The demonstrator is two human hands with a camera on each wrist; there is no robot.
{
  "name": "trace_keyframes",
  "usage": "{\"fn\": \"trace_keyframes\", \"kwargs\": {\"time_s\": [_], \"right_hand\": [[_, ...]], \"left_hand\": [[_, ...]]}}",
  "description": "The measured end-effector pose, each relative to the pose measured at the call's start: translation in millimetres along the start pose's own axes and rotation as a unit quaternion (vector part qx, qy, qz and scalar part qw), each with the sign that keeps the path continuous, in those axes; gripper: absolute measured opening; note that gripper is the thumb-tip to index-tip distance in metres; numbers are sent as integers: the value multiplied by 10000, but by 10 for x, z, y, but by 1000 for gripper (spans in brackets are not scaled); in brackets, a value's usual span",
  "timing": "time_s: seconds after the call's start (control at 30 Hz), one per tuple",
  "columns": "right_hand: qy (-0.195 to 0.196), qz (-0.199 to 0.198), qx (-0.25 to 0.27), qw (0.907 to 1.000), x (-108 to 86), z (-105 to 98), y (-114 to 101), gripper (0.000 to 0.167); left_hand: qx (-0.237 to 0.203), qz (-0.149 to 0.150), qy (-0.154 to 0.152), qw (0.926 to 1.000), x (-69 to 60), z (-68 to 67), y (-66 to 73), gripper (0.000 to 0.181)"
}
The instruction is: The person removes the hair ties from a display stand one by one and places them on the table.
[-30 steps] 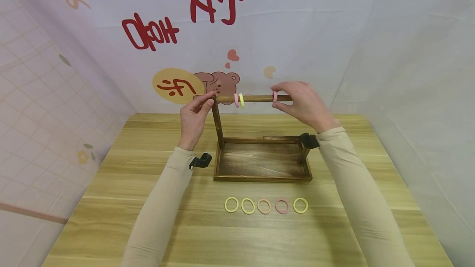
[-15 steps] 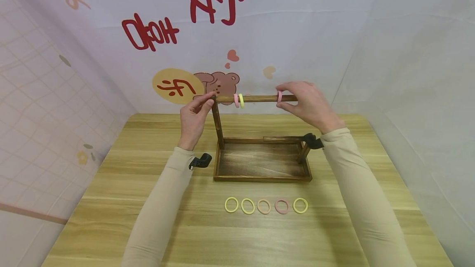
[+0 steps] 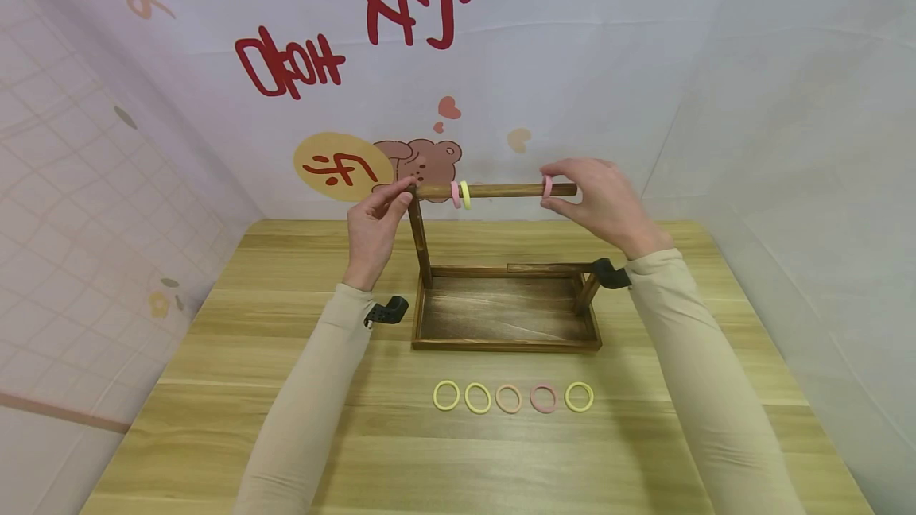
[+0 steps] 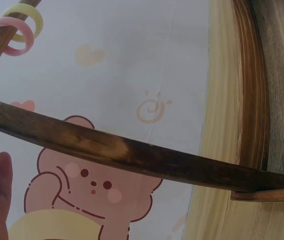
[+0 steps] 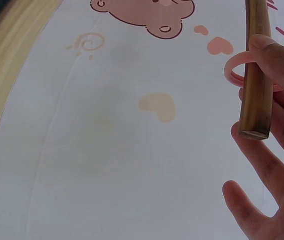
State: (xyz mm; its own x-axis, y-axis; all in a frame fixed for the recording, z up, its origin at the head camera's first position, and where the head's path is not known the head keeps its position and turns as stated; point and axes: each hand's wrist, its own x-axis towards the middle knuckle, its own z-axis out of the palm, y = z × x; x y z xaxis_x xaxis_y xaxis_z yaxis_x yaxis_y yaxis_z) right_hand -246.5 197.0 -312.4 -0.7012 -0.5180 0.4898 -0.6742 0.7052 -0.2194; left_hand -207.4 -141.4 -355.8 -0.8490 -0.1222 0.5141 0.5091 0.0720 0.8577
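Observation:
A wooden rack has one tall post at its left and a horizontal bar with a free right end. My left hand holds the post's top corner between thumb and fingertips; the contact itself is mostly out of the left wrist view. Near the bar's free end, my right hand pinches a pink ring that encircles the bar. In the right wrist view, the bar passes through this pink ring. Farther left on the bar hang another pink ring and a yellow ring, side by side.
Several rings lie in a row on the table in front of the rack, among them an orange ring and a pink ring. The rack's tray base has a short post at its right. A printed cloth hangs behind.
My right hand has slid the pink ring rightward along the bar toward its free end, which now shows. The left hand and the other rings have stayed put.

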Motion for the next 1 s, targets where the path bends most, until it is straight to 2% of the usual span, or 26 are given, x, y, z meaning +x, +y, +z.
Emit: {"fn": "trace_keyframes", "kwargs": {"time_s": [0.47,1.0], "right_hand": [[69,1,-45,10000,-65,-37,67,44],[119,186,46,9997,-149,-69,174,42]], "left_hand": [[101,15,-15,9999,-5,5,10,27],[50,72,-10,10000,-6,3,-1,26]]}}
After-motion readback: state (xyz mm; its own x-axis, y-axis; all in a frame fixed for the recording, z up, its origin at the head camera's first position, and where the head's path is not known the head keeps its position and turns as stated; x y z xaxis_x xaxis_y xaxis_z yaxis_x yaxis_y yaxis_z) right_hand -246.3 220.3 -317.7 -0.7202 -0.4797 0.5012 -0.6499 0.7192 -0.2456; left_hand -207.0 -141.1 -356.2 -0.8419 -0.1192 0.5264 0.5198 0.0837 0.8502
